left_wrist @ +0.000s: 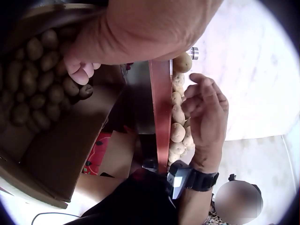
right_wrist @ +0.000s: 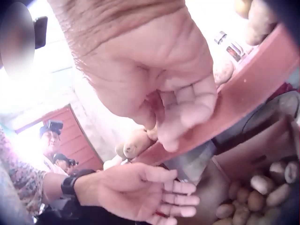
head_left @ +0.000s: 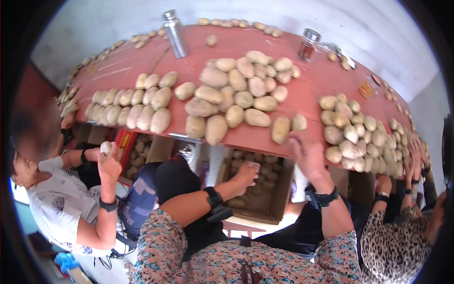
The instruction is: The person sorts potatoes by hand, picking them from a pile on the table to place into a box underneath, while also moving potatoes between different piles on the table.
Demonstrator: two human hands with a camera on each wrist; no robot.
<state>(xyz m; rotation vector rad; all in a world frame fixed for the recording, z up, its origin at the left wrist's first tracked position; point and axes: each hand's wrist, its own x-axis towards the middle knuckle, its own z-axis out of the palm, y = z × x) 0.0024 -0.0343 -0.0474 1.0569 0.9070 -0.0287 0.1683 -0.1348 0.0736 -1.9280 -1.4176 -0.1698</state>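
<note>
My left hand (head_left: pixel 246 176) hangs over a cardboard box (head_left: pixel 276 208) of potatoes below the table edge. Its palm and fingers show loosely extended and empty in the right wrist view. Close above the heap of potatoes (left_wrist: pixel 37 77) are its fingertips (left_wrist: pixel 80 76). At the table's front edge, my right hand (head_left: pixel 309 154) is raised with fingers loosely bent, holding nothing. Nearest to it lie a potato (head_left: pixel 299 121) and a larger potato (head_left: pixel 281 130) at the edge. A big pile of potatoes (head_left: pixel 243 99) lies on the red table (head_left: pixel 198 47) in front of me.
Rows of potatoes (head_left: pixel 137 113) lie at left, another pile (head_left: pixel 350 135) at right. A steel bottle (head_left: pixel 175 38) and glass jar (head_left: pixel 307 47) stand behind. A person (head_left: pixel 56 203) at left holds a potato (head_left: pixel 106 148); another person (head_left: pixel 402 236) sits at right.
</note>
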